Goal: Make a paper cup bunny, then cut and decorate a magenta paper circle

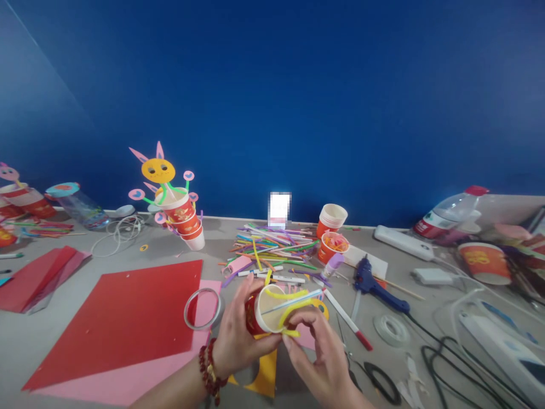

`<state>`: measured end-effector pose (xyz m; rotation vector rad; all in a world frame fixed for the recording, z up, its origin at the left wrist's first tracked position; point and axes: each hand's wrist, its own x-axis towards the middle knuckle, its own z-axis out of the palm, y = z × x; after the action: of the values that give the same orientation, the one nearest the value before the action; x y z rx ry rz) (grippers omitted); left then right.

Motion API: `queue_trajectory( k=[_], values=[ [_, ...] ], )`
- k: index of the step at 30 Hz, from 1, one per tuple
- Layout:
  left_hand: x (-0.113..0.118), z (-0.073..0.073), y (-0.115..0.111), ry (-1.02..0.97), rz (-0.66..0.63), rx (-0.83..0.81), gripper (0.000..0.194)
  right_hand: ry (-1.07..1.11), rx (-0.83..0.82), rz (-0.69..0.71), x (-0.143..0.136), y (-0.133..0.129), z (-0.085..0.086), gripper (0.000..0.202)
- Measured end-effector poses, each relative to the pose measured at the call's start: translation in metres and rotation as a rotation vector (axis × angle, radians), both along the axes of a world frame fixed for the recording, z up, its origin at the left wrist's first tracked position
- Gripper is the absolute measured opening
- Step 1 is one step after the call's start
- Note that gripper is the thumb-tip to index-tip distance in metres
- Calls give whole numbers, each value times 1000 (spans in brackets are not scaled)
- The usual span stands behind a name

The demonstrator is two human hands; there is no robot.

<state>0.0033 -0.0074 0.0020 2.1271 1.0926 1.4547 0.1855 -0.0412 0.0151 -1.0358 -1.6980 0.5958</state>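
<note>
Wrapped around a red paper cup [268, 315] is my left hand [234, 326], which tips the cup so its white inside faces me. Yellow pipe cleaners [292, 309] bend out over its rim, and a pale stick [304, 297] lies across its mouth. At the cup's near right rim, my right hand [321, 355] pinches the end of a yellow pipe cleaner between thumb and fingers. Orange-yellow paper with a round cutout [268, 372] lies below the cup. A yellow paper face [320, 308] is partly hidden behind my right hand.
Red paper [128, 318] and a tape ring [187, 312] lie left. Behind are a pile of pipe cleaners [276, 243] and a stacked-cup bunny figure [181, 213]. To the right are a blue glue gun [385, 292], clear tape [390, 329], scissors [383, 383] and black cables [443, 346].
</note>
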Motion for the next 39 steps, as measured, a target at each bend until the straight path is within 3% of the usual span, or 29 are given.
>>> queue_trajectory(
  k=[12, 20, 25, 39],
  values=[
    [2, 3, 1, -122, -86, -77, 105, 65, 0, 91, 2, 1, 2, 25],
    [-1, -6, -1, -21, -16, -31, 107, -54, 59, 40, 1, 3, 11, 16],
    [-2, -3, -1, 26, 9, 10, 108, -91, 63, 47, 2, 5, 15, 15],
    [-5, -14, -1, 2, -78, -41, 108, -119, 77, 29, 4, 4, 10, 16]
  ],
)
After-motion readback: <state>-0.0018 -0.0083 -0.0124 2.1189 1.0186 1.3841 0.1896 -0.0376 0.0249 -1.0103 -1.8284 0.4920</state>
